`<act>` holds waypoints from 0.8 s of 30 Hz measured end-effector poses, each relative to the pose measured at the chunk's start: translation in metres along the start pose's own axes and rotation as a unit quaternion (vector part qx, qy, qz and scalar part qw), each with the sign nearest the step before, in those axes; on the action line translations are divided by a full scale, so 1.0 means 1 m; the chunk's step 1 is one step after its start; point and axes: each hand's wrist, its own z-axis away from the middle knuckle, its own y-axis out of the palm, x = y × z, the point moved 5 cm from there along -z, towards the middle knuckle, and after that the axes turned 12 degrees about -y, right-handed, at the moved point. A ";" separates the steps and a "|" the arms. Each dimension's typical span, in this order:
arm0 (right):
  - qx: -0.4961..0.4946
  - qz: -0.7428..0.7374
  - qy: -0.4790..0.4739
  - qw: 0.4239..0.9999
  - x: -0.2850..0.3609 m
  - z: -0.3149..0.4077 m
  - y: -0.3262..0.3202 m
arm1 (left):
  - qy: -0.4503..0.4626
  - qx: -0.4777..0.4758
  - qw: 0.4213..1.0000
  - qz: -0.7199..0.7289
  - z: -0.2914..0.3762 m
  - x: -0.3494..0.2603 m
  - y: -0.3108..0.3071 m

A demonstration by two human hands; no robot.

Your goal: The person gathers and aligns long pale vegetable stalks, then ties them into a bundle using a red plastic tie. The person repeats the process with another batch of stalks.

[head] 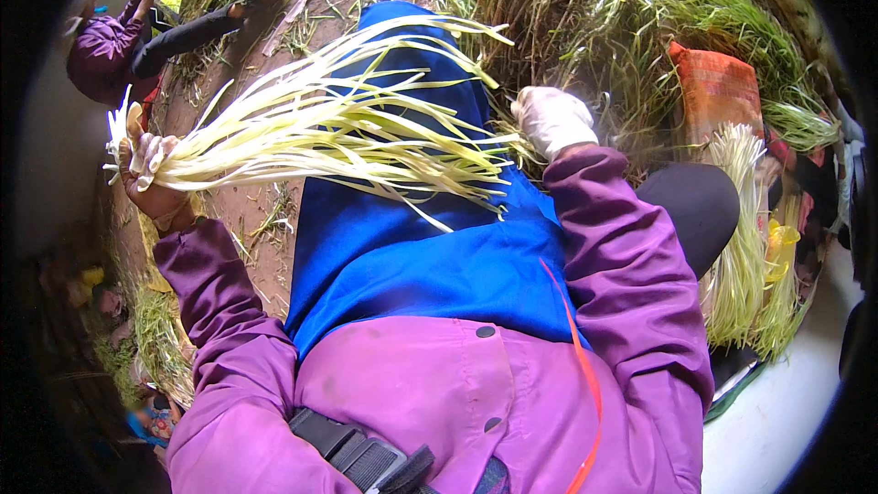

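My left hand (154,171), partly covered by a pale glove, grips a bunch of pale yellow-green, flat-leaved stalks (329,130) that look like blanched chives. Their white ends stick out beyond my fist on the left, and the leaf tips fan rightward over the blue cloth (425,267) on my lap. Close to those tips is my right hand (554,122) in a white glove, its fingers curled and turned away from view. Thin leaf wisps lie by its fingers; whether it holds any is hidden. Beyond it rises a heap of loose green and brown leaves (549,20).
An orange woven sack (720,89) stands at the right. Below it lie pale chive bundles (737,254) beside a yellow plastic item (780,250). Another person (113,55) sits at upper left, handling greens. Leaf scraps litter the brown floor (226,110). An orange-red strip (583,370) crosses my jacket.
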 end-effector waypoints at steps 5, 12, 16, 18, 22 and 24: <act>-0.102 -0.246 -0.084 0.960 0.011 0.003 -0.026 | 0.019 -0.042 0.999 0.005 0.002 0.000 -0.019; -0.125 -0.309 -0.134 0.933 0.035 -0.008 -0.016 | 0.004 -0.023 1.000 -0.011 -0.001 0.000 -0.012; -0.176 -0.175 -0.139 0.959 0.027 -0.003 -0.023 | 0.006 -0.033 0.999 -0.001 -0.002 0.005 -0.003; -0.155 -0.134 -0.135 0.969 0.027 -0.003 -0.023 | 0.004 -0.029 1.000 0.011 -0.003 0.008 0.002; -0.111 0.008 -0.140 0.984 0.032 -0.006 -0.018 | 0.002 -0.009 1.000 -0.007 -0.008 0.012 0.010; -0.107 0.059 -0.152 0.981 0.033 -0.008 -0.013 | -0.017 0.035 0.999 0.003 -0.011 0.016 0.018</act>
